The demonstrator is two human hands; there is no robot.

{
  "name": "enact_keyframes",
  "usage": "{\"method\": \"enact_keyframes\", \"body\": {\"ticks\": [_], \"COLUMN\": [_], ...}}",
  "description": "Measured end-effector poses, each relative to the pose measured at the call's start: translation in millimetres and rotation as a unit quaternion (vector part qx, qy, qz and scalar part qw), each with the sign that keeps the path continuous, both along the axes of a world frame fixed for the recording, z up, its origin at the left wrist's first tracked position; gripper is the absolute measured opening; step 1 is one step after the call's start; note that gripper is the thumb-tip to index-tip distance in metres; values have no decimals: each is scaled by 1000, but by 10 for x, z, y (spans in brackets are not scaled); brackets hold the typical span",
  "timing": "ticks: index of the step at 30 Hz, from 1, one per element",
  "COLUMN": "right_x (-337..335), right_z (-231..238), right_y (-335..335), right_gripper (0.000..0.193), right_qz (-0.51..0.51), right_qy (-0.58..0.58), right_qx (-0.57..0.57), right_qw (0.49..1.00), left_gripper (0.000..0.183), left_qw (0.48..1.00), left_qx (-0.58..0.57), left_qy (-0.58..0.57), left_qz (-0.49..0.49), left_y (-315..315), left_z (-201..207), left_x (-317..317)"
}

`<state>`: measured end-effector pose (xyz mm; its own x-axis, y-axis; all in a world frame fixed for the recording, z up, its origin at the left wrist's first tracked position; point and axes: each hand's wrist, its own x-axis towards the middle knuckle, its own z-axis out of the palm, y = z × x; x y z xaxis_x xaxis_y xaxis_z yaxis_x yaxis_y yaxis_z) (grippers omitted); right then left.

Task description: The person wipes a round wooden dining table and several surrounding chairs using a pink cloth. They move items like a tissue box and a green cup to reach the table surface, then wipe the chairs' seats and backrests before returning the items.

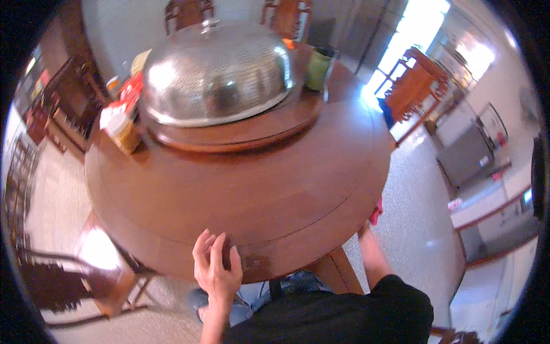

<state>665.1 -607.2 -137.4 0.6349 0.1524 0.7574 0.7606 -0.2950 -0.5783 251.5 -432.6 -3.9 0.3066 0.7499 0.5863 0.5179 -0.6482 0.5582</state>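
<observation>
My left hand (217, 265) is raised at the near edge of the round brown wooden table (246, 195). Its fingers are loosely curved and apart, with nothing in them. On the right, my right forearm (375, 261) reaches down past the table's rim. The hand at its end is mostly hidden by the tabletop, so its fingers cannot be made out. Just beyond it a bit of pinkish-red cloth (376, 211) shows beside the table edge; whether the hand holds it is unclear.
A large domed metal cover (220, 74) sits on a raised wooden turntable (240, 140) at the table's far side. Left of it stand a lidded jar (124, 134) and red packages (132, 92); a green container (318, 70) is to its right. Carved wooden chairs (415, 83) surround the table.
</observation>
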Motion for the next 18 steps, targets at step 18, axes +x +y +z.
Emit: {"method": "enact_keyframes", "body": {"ticks": [18], "right_x": [522], "right_z": [597], "right_y": [-346], "right_gripper": [21], "right_qz": [-94], "right_qy": [189], "right_qx": [-19], "right_qw": [977], "left_gripper": [33], "left_qw": [1000], "left_qx": [-4], "left_qy": [-14], "left_qz": [1], "left_y": [12], "left_z": [-71], "left_x": [-103]}}
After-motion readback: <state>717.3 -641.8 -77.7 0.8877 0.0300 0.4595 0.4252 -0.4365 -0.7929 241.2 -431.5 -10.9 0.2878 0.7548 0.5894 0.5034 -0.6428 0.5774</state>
